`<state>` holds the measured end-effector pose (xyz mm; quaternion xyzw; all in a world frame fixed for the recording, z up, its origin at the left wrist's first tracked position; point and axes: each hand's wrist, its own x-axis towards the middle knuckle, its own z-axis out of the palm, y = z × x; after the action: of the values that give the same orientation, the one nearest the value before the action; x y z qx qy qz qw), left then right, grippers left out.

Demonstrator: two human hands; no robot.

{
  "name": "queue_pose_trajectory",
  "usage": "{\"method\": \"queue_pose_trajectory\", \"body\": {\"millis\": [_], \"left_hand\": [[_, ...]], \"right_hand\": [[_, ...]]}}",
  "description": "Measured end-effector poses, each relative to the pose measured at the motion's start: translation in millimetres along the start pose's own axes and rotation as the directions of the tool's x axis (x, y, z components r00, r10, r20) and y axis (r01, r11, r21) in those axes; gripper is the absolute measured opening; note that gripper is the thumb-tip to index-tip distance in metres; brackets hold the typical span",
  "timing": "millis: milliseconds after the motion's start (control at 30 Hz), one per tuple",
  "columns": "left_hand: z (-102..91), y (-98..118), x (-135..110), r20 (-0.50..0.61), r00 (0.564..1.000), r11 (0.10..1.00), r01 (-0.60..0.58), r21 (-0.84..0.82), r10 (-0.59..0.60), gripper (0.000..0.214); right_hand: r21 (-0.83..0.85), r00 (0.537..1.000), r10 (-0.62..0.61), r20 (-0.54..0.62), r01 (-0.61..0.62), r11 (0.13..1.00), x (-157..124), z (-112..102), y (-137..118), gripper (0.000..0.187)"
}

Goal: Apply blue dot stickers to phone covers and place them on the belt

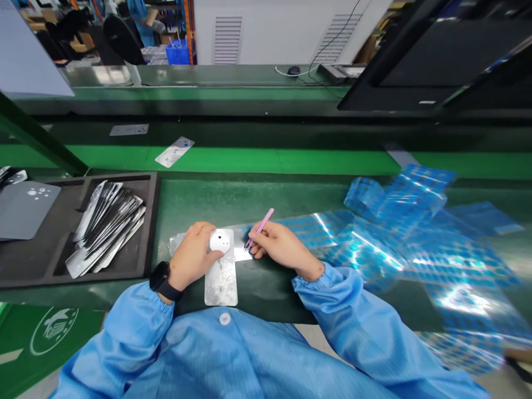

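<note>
A dark tray with divided compartments (153,227) sits at the left of the green worktop (266,296). Its right compartment holds a loose, fanned pile of thin metal plates (110,227), overlapping too closely to count. In the compartment to the left lies a flat grey plate with pale round spots (27,213), with more plates behind it; the picture's left edge cuts these off, along with that end of the tray. Far back stands a blue plastic bin (178,52), its contents hard to make out.

In front of the person, a silvery metal plate (221,285) lies on the worktop, a white disc with small dark holes (219,242) at its upper end. The left hand (193,252) covers the plate's upper left side, thumb and forefinger parted around the disc; I cannot tell whether its fingers grip or merely rest. The right hand (282,244) pinches pink tweezers (266,217) just beside the plate, their tips pointing down; what the tips touch is unclear. Clear film with blue dots (369,249) spreads in overlapping sheets on the right, where glare hides parts of it and a sleeve covers some.
</note>
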<state>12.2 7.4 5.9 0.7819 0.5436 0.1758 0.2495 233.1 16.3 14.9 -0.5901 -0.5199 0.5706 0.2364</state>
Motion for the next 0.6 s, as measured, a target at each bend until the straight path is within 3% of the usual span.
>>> {"method": "queue_pose_trajectory", "body": {"millis": [133,367,600], "left_hand": [[2.3,-4.5,-2.2,0.022,0.993,0.991,-0.115,0.069,0.113,0.038],[2.7,-5.3,-3.0,0.049,0.988,0.982,-0.154,0.108,0.149,0.039],[5.9,-5.6,-3.8,0.058,0.986,0.979,-0.164,0.124,0.158,0.039]], "right_hand": [[-0.002,0.999,0.021,-0.030,-0.021,1.000,0.5,2.3,-2.2,0.012],[-0.006,1.000,0.013,-0.017,-0.013,1.000,2.4,3.6,0.3,0.018],[0.256,1.000,0.003,-0.022,0.003,0.967,0.5,3.9,-5.6,0.029]]}}
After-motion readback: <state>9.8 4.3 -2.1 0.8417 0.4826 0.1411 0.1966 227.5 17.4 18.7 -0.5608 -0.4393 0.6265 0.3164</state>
